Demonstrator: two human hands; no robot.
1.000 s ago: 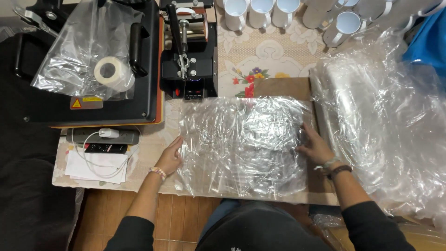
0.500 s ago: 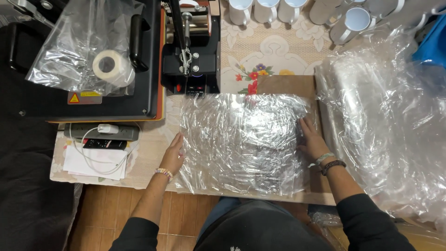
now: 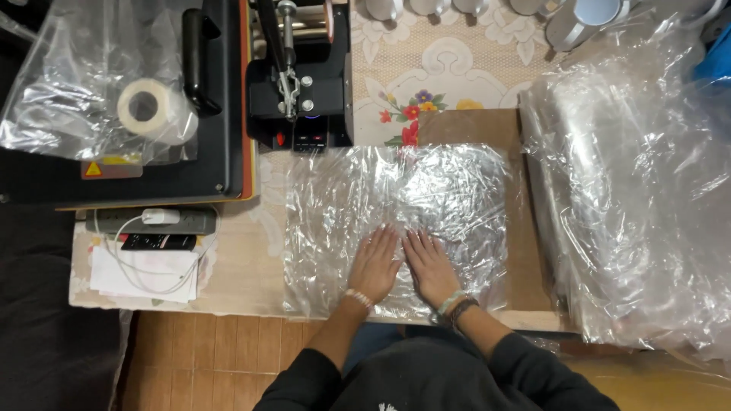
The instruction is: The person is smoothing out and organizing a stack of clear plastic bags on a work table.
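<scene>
- Left hand [image 3: 375, 265] laid flat, palm down, fingers together and stretched out — grip apart, clamped on nothing, only pressing.
- Right hand [image 3: 431, 266] flat just beside it, thumbs almost touching, grip likewise apart and holding nothing.
- Under both palms: a crinkled clear plastic sheet [image 3: 396, 205], spread flat on the tabletop [image 3: 251, 259], reaching away ahead of the fingertips and out to either side of the grip.
- Beneath the sheet, showing past its right and far edges: a brown board [image 3: 525, 251].
- Beaded bracelet on the left wrist, darker bands on the right; dark sleeves below.
- Well to the right of the right hand: a big heap of clear plastic wrap [image 3: 640, 205], hanging past the tabletop edge.
- Ahead of the left hand, beyond the sheet's far edge: a black mug press [image 3: 301, 84] with a lever.
- Further left of that: a flat black heat press [image 3: 152, 160], a clear bag and a white tape roll [image 3: 146, 108] lying on top.
- Left of the left hand, near the tabletop edge: a power strip [image 3: 148, 221] with a white plug, papers below it.
- Far ahead of the grip — a row of white mugs [image 3: 579, 19] on a flowered cloth.
</scene>
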